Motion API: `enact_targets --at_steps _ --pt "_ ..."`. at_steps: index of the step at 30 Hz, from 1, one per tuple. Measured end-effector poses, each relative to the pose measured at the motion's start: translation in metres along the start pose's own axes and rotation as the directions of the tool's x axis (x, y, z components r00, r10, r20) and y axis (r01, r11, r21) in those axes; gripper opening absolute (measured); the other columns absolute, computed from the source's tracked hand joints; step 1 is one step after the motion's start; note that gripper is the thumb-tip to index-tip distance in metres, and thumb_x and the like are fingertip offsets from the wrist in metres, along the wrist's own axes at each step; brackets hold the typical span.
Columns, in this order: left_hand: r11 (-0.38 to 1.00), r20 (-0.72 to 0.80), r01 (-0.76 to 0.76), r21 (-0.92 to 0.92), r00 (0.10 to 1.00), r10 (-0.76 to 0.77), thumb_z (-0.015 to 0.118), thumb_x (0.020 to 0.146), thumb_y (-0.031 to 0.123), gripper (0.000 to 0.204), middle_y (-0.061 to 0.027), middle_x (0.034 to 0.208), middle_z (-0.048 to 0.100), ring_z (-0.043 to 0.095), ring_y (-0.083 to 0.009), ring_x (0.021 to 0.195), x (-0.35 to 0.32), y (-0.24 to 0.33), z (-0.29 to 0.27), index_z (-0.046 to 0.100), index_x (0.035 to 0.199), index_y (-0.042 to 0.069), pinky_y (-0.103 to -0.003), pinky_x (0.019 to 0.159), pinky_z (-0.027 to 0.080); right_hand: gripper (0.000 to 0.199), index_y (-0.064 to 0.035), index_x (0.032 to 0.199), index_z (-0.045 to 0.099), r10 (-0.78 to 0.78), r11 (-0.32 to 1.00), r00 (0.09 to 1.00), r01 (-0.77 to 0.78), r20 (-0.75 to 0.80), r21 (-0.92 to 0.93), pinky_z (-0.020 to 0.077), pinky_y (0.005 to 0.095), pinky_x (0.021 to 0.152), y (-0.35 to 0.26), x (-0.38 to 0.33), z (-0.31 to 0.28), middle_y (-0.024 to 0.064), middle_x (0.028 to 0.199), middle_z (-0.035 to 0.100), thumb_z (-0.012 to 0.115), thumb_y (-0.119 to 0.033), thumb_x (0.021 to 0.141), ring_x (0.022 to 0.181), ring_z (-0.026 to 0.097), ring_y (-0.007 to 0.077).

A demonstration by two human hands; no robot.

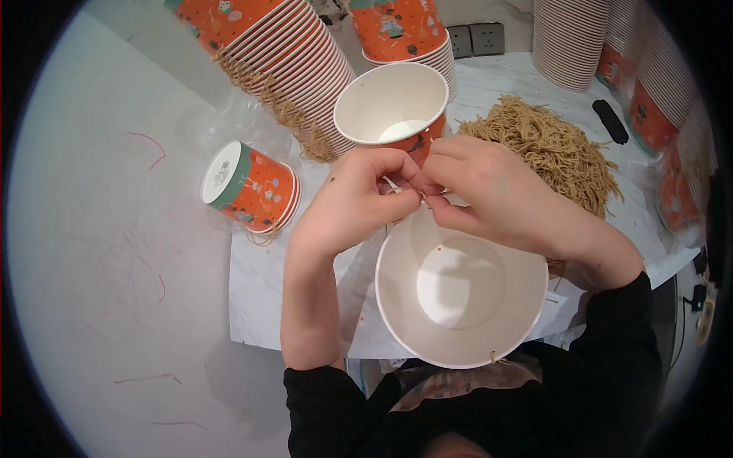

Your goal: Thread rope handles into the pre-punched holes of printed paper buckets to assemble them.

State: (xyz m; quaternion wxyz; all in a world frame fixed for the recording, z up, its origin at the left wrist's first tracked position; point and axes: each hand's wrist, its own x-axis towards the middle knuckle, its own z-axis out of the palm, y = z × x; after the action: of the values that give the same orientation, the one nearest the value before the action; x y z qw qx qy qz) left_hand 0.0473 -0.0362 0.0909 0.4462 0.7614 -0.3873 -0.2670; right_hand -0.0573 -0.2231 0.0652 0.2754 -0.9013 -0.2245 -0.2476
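Your left hand (359,200) and right hand (489,191) meet fingertip to fingertip, pinching a thin string (393,185) right over the far rim of the white paper bowl (458,294) just below them on the worktop (259,290).

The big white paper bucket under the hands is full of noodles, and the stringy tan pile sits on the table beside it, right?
Not quite: in the head view, the big white paper bucket under both hands is empty inside. The stringy tan pile does sit beside it on the table.

White table (259,305), cups (252,187), string pile (550,145).
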Motion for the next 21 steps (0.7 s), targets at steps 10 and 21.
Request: enact_targets --at_steps 10,21 --pt "0.993 -0.069 -0.064 -0.099 0.996 0.058 0.069 0.092 0.001 0.009 0.0016 0.090 0.065 0.055 0.0013 0.071 0.007 -0.005 0.004 0.063 0.098 0.000 -0.017 0.060 0.043 0.012 -0.0011 0.089 0.065 0.229 0.875 0.954 -0.289 0.195 0.387 0.0457 0.0276 0.057 0.030 0.011 -0.014 0.0061 0.073 0.063 0.067 -0.011 0.083 0.063 0.057 0.0124" --pt "0.975 -0.200 -0.179 -0.128 0.968 0.152 0.071 0.088 0.001 0.009 0.0015 0.082 0.067 0.055 0.0009 0.069 0.017 -0.012 0.010 0.066 0.094 -0.002 -0.017 0.061 0.044 0.013 -0.0032 0.095 0.062 0.216 0.667 0.908 -0.406 0.359 0.625 0.0448 0.0230 0.063 0.059 0.015 -0.005 -0.0030 0.084 0.061 0.065 -0.016 0.095 0.074 0.054 0.0041"
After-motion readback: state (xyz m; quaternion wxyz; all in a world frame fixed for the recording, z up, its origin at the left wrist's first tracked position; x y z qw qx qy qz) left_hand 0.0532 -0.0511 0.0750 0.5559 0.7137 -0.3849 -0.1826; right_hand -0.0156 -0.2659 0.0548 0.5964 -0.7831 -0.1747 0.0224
